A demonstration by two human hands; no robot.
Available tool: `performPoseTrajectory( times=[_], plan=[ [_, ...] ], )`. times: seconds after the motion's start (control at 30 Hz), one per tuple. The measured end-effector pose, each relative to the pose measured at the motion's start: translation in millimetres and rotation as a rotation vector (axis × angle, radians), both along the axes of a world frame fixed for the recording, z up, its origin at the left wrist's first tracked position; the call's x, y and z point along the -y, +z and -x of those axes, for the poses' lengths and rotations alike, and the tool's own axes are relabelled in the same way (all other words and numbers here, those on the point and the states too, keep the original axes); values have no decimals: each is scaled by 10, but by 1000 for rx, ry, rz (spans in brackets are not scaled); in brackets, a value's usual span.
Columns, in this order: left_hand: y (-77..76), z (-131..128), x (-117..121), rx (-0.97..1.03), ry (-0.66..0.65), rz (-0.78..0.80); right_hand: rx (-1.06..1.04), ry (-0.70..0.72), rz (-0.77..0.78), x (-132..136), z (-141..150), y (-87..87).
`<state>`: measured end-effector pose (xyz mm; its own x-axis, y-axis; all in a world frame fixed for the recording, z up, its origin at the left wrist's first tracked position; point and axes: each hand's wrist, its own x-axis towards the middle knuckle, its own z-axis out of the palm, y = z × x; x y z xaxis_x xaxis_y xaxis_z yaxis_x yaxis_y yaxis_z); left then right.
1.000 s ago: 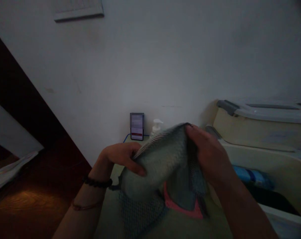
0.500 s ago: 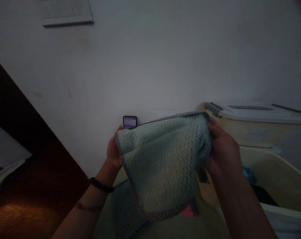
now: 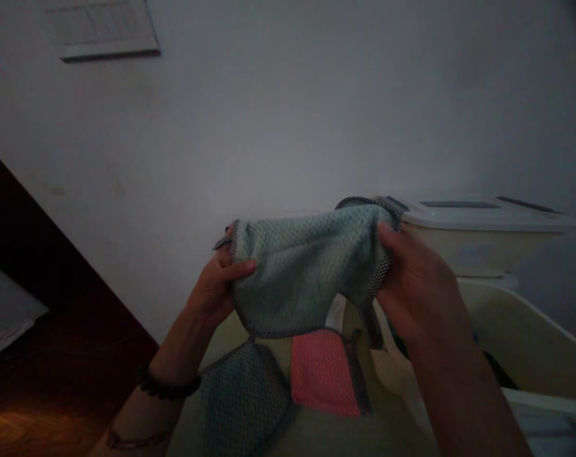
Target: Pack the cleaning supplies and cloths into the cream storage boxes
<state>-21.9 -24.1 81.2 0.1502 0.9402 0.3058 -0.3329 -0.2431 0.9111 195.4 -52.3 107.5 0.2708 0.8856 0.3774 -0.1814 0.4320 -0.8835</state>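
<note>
We grip the pale green cloth [image 3: 301, 273] by its sides above the surface [image 3: 330, 438], left hand [image 3: 218, 282] and right hand [image 3: 418, 282] both closed on it, most fingers hidden behind. The dark cloth [image 3: 244, 400] is blurred.

A plain, off-white wall [image 3: 268, 127] with a few faint smudges fills the background, and a pale, rectangular panel with a raised lower edge [image 3: 107, 32] hangs on it at upper left. At right, an open, cream-coloured plastic bin [image 3: 521, 317] holds a dark item too shadowed to identify [image 3: 500, 369], and behind its opening sits a whitish plastic lid with dark grey strips [image 3: 463, 216]. At lower left, a dark reddish-brown floor [image 3: 78, 374] catches a warm patch of light, with a thin, whitish, flat object [image 3: 11, 339] lying near the frame's edge.
</note>
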Motion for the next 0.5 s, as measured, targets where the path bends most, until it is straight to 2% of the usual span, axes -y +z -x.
performPoseTrajectory(
  times=[0.07, 0.17, 0.23, 0.3, 0.37, 0.47, 0.5],
  plan=[
    [-19, 82, -28, -41, 168, -155, 155, -108, -167, 54, -59, 2],
    [-48, 251, -90, -158, 473, -458, 552, -246, -427, 124, -193, -9],
    [-46, 343, -116, -271, 651, -644, 701, -238, -444, 149, -257, -12],
    [-27, 381, -112, -349, 780, -774, 693, -236, -436, 152, -266, -13],
    [-3, 358, -78, -321, 773, -789, 625, -287, -466, 142, -224, -11],
    [30, 263, -9, -128, 607, -692, 468, -413, -501, 126, -140, -2],
    [39, 236, 8, -84, 591, -672, 418, -451, -491, 124, -127, 2]
  ],
)
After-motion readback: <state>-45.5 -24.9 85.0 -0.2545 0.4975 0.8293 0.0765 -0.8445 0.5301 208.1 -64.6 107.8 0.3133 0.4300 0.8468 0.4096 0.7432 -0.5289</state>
